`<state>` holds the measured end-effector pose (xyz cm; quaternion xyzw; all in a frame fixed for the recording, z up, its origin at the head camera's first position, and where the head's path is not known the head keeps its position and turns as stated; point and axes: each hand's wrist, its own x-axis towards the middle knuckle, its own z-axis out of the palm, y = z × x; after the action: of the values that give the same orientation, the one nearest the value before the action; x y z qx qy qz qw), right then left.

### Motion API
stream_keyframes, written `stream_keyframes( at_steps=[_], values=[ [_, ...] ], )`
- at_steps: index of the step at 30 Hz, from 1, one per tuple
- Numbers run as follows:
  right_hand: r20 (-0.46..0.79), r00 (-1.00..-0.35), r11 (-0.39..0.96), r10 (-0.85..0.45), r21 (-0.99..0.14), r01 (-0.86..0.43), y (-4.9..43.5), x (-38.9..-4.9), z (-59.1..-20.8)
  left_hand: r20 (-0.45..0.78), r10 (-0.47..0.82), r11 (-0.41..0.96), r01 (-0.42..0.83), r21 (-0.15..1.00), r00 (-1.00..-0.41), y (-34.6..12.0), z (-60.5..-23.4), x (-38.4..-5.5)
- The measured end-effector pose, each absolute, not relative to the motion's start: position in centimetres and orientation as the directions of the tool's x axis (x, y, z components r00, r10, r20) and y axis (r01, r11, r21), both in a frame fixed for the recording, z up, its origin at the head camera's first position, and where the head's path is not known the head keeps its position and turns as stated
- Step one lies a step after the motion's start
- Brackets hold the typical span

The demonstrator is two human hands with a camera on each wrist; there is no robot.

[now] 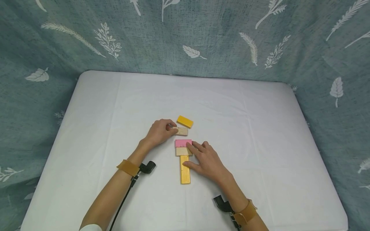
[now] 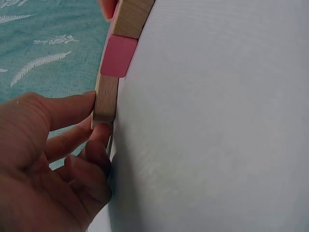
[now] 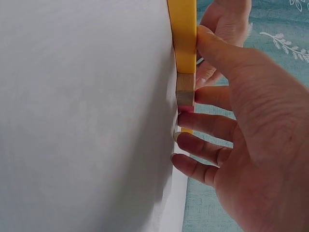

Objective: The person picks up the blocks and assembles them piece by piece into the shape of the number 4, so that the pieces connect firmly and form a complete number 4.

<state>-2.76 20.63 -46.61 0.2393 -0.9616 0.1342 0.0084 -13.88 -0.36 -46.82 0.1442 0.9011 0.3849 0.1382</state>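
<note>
Head view: with the pink block as reference, the long yellow block lies on its near side, lengthwise, its far end meeting the near plain block, which sits against the near edge of the pink block. The right hand, to the right of the pink block, has its fingers extended and wrapped around nothing; the thumb rests on the long yellow block and the index finger on the pink block. Beyond the pink block, across a narrow gap, lies the far plain block; the left hand, beyond and left of the pink block, pinches its left end between thumb and fingers. Farthest beyond the pink block, the short yellow block lies askew, touched by neither hand. Handling: all pieces appear to be wood and should prove light, rigid, robust and smooth enough to slide when nudged; grip by the ends or opposite long edges. Count: two yellow blocks, two plain blocks, one pink block, five in total; two hands.
</note>
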Motion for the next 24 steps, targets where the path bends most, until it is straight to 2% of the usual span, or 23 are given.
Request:
stream_keyframes(
  at_steps=[24],
  values=[
    [0.069,-0.889,0.852,-0.454,-0.258,-0.455,20.64,-2.72,-46.6,-0.146,0.373,0.646,0.144,0.749,-0.916,-0.23,-46.96,-13.5]
  ],
)
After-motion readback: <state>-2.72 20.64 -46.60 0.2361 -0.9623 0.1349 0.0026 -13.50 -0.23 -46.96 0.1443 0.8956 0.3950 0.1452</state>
